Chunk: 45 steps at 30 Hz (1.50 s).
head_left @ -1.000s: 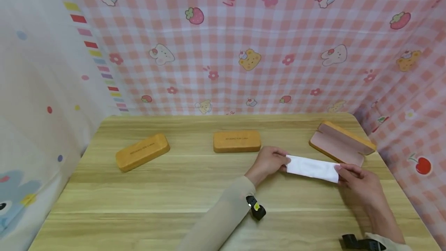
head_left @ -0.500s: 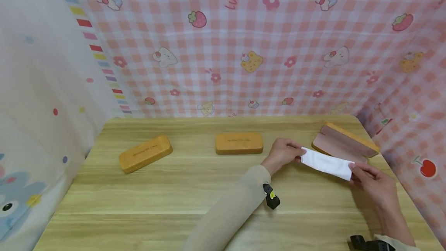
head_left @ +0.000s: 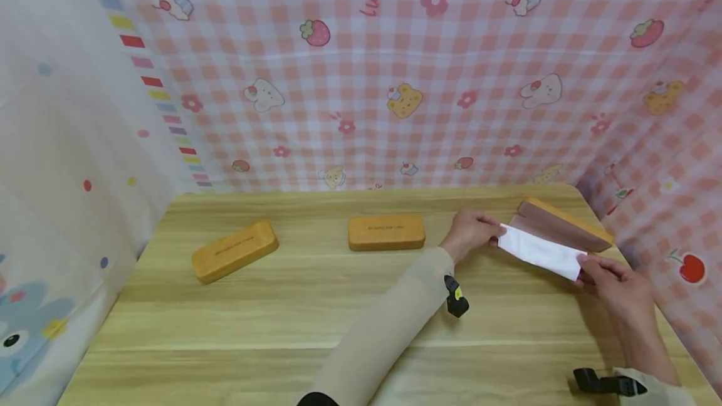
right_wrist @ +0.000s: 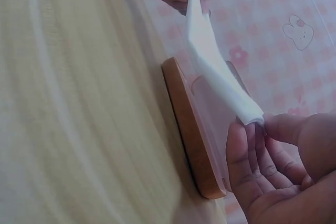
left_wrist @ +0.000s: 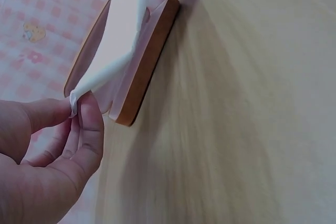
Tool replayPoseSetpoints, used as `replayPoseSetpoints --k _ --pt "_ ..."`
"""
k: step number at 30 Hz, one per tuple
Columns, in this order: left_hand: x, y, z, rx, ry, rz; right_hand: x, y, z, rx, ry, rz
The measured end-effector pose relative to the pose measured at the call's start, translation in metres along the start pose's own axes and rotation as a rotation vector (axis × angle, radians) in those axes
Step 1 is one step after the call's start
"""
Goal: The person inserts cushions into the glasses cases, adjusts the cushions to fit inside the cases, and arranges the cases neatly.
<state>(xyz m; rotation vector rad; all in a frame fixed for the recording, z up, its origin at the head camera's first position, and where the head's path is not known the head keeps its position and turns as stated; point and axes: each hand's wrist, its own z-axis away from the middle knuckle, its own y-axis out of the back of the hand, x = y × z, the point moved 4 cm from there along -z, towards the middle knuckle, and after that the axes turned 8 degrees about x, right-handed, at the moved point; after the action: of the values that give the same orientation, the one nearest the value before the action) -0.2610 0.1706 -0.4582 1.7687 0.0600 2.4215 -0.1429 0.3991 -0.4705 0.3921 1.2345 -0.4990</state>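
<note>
A folded white cloth (head_left: 541, 252) is stretched between both hands, level with the front of an open glasses case (head_left: 564, 225) at the back right. My left hand (head_left: 472, 230) pinches its left end between thumb and fingers. At the other end, my right hand (head_left: 623, 287) pinches the cloth's corner the same way. The left wrist view shows the cloth (left_wrist: 118, 35) hanging over the case (left_wrist: 142, 72), whose brown outside and pinkish lining show on either side. In the right wrist view the cloth (right_wrist: 210, 53) sags a little above the lined inside.
Two closed orange-brown glasses cases lie on the wooden table (head_left: 254, 324): one case (head_left: 386, 232) at the back middle, another case (head_left: 235, 251) angled at the left. A pink checked curtain (head_left: 361, 80) hangs behind the table, with more cloth on both sides.
Both hands have carried the white cloth to the right and away from me, from in front of the open case to over its near half. The closed cases stay put.
</note>
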Motion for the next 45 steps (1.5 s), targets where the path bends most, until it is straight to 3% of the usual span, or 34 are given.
replayPoseSetpoints --k 10,22,30,45 --pt "0.006 -0.021 -0.014 0.019 0.033 -0.032 -0.002 0.003 -0.012 0.055 -0.005 -0.035" --pt "0.017 -0.033 -0.034 0.09 -0.117 -0.203 0.001 0.003 -0.019 0.227 -0.108 0.046" --pt "0.02 -0.049 -0.038 0.106 -0.233 -0.298 0.001 0.009 -0.025 0.349 -0.102 0.141" --pt "0.019 -0.061 -0.047 0.16 -0.278 -0.451 0.0 0.012 -0.027 0.374 -0.058 0.257"
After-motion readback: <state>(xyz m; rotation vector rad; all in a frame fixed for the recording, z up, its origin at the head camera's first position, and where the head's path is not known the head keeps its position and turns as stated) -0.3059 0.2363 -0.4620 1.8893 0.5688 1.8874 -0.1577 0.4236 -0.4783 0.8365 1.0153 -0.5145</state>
